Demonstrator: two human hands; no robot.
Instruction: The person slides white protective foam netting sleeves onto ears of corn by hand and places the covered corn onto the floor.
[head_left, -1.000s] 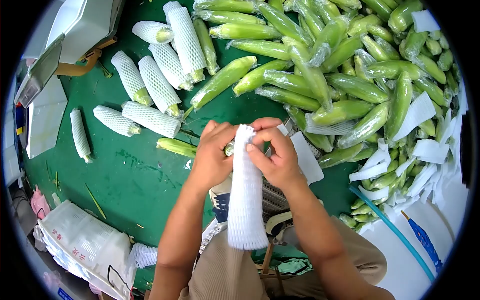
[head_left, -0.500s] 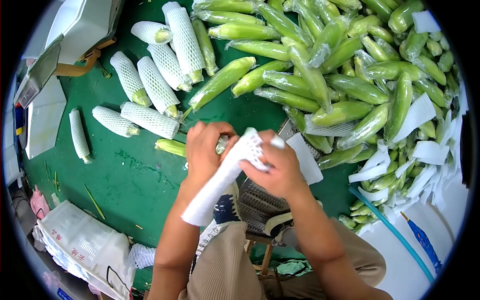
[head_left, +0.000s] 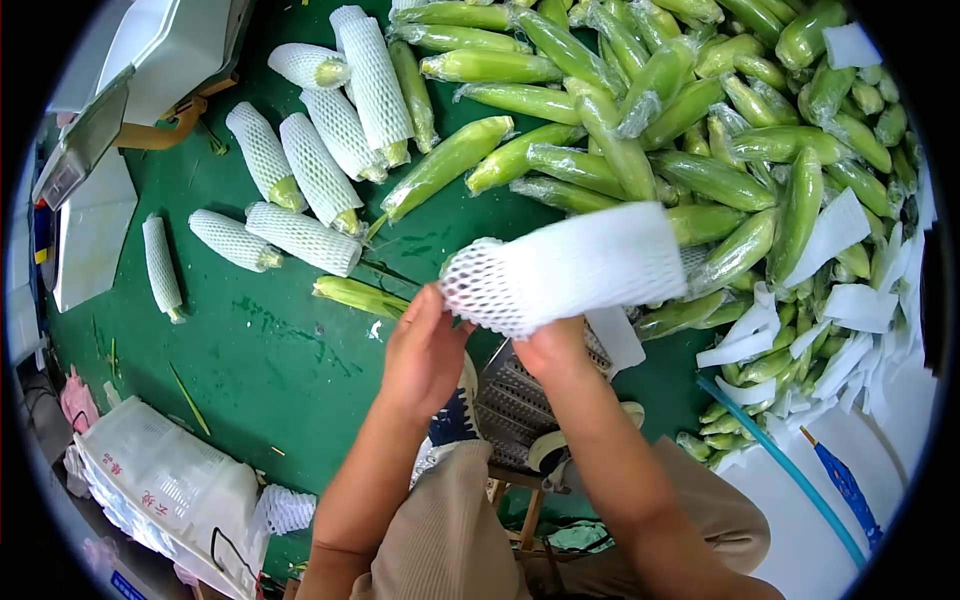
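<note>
Head view: two bare hands meet at a white foam net sleeve [head_left: 595, 270], which is raised above the green floor [head_left: 250, 350] and lies aslant, its plain end towards the heap at the right and its stretched, open-meshed end towards the left. Left hand [head_left: 420, 360]: the grip is narrow, thumb and fingers curled at the meshed end, with the thumb against its edge; whether it closes on the sleeve or on something within cannot be told. Right hand [head_left: 555, 345]: it touches the sleeve's near edge from below; the sleeve covers the fingers, so how far this grip is open cannot be told. Just beyond the left hand lies a pale green ear of corn [head_left: 355, 293]. Farther up, ears in foam nets [head_left: 318, 165] lie in a loose group, and a bare-looking green ear [head_left: 448, 165] rests between them and the heap of film-wrapped corn [head_left: 715, 180]. White foam strips [head_left: 862, 305] lie over the heap's right side. Beneath the hands are a perforated metal plate [head_left: 510, 400] and a dark shoe [head_left: 453, 418]; a teal hose [head_left: 790, 460] curves at lower right.
</note>
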